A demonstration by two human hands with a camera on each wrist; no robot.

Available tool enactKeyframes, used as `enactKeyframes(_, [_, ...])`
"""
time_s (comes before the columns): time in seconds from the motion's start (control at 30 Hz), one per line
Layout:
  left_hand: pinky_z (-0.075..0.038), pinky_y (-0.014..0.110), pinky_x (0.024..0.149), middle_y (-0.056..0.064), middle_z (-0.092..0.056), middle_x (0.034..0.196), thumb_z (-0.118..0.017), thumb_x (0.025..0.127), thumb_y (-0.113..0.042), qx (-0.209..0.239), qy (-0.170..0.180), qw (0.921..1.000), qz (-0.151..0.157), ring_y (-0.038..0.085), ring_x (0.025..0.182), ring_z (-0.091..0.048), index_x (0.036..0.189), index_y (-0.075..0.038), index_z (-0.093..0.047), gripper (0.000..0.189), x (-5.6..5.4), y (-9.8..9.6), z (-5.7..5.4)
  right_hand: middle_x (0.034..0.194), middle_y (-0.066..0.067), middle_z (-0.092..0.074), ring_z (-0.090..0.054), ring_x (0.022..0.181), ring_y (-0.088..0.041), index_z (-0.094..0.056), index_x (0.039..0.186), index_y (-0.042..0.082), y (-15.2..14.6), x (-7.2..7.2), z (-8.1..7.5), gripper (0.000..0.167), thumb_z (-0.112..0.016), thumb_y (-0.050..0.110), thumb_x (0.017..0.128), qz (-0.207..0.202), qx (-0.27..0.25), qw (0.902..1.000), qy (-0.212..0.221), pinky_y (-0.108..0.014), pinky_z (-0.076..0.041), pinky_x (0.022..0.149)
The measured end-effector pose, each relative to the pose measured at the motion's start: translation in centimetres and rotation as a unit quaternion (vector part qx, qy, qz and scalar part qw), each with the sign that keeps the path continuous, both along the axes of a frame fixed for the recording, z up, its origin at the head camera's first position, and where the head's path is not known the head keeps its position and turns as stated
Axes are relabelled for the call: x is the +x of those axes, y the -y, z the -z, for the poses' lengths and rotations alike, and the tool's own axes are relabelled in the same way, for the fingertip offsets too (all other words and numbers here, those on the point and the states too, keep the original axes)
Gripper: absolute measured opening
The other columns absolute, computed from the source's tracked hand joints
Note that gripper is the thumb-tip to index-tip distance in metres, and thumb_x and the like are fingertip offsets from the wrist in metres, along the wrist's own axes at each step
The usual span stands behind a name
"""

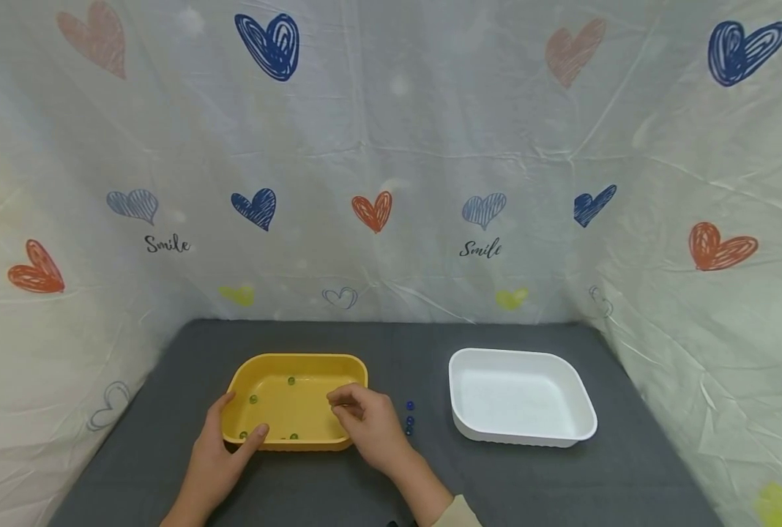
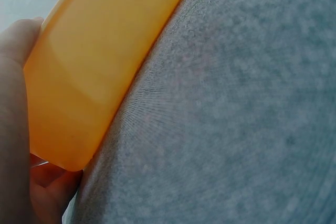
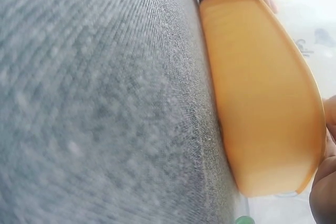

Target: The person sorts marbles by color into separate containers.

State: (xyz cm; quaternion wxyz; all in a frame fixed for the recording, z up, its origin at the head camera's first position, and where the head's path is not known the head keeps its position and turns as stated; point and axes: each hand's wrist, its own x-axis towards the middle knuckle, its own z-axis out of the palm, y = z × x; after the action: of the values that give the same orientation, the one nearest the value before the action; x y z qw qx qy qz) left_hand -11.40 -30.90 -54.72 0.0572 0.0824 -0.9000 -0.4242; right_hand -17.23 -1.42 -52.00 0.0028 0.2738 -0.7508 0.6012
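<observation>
A yellow tray [image 1: 299, 445] stands on the left part of the table with several green marbles [image 1: 254, 400] spread over its floor. My left hand [image 1: 216, 457] grips its front left corner, thumb over the front rim and fingers along the left side. In the left wrist view, fingers also show below the yellow wall. My right hand [image 1: 371, 428] hovers at the tray's right side, its thumb and bent forefinger brought close together above the inside. I cannot tell whether a marble sits between those fingertips. Blue marbles [image 1: 410, 405] lie in a short row right of this hand.
A white tray [image 1: 523, 437] stands on the right, beyond the blue marbles. Dark grey cloth [image 1: 496, 483] covers the table. A pale curtain with printed hearts [image 1: 371, 212] hangs behind and along both sides. A green rounded thing [image 3: 244, 220] shows at the right wrist view's bottom edge.
</observation>
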Motion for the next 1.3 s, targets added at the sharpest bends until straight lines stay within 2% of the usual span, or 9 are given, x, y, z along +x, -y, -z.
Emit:
enactKeyframes(0.33, [-0.029,0.076,0.12,0.039,-0.021,0.172,-0.075,0.101,-0.059,0.001,0.015,0.9999,-0.004,0.06,0.154,-0.029,0.173,-0.001,-0.007,0.115,0.0,0.1,0.0,0.123,-0.013,-0.078,-0.073,0.113,-0.009,-0.077,0.124,0.009,0.1,-0.1,0.1,0.018,-0.072,0.006,0.107,-0.007,0.003,1.0,-0.004,-0.026,-0.06,0.097])
enactKeyframes(0.77, [-0.031,0.078,0.118,0.038,-0.023,0.171,-0.075,0.101,-0.059,0.006,-0.001,1.0,-0.001,0.059,0.154,-0.029,0.173,-0.002,-0.009,0.113,0.0,0.1,0.1,0.121,-0.014,-0.078,-0.074,0.111,-0.01,-0.077,0.123,0.005,-0.1,-0.2,0.2,0.018,-0.072,0.006,0.106,-0.017,-0.017,0.9997,0.011,-0.028,-0.061,0.096])
enactKeyframes(1.0, [-0.03,0.077,0.119,0.038,-0.023,0.171,-0.076,0.1,-0.06,0.011,0.0,0.9999,-0.003,0.059,0.154,-0.03,0.173,-0.002,-0.01,0.114,0.0,0.0,0.0,0.117,-0.001,-0.079,-0.075,0.108,-0.013,-0.078,0.119,0.012,-0.5,-0.4,0.1,0.016,-0.076,0.008,0.104,-0.027,-0.036,0.9983,0.036,-0.03,-0.062,0.093])
enactKeyframes(1.13, [-0.03,0.078,0.118,0.038,-0.024,0.171,-0.076,0.101,-0.058,0.007,-0.005,1.0,-0.003,0.059,0.154,-0.03,0.173,-0.001,-0.011,0.112,0.0,0.0,0.1,0.116,0.0,-0.079,-0.075,0.107,-0.014,-0.079,0.118,0.014,-0.8,-0.5,-0.1,0.016,-0.077,0.008,0.103,-0.043,-0.044,0.9966,0.054,-0.029,-0.063,0.091])
enactKeyframes(1.3, [-0.031,0.078,0.117,0.039,-0.024,0.17,-0.077,0.101,-0.055,0.006,-0.009,0.9999,-0.001,0.059,0.153,-0.031,0.172,-0.001,-0.011,0.112,0.0,0.1,0.1,0.12,-0.01,-0.078,-0.076,0.11,-0.019,-0.078,0.12,0.006,-1.4,-0.8,-0.3,0.017,-0.076,0.005,0.103,-0.09,-0.066,0.9913,0.069,-0.032,-0.063,0.094])
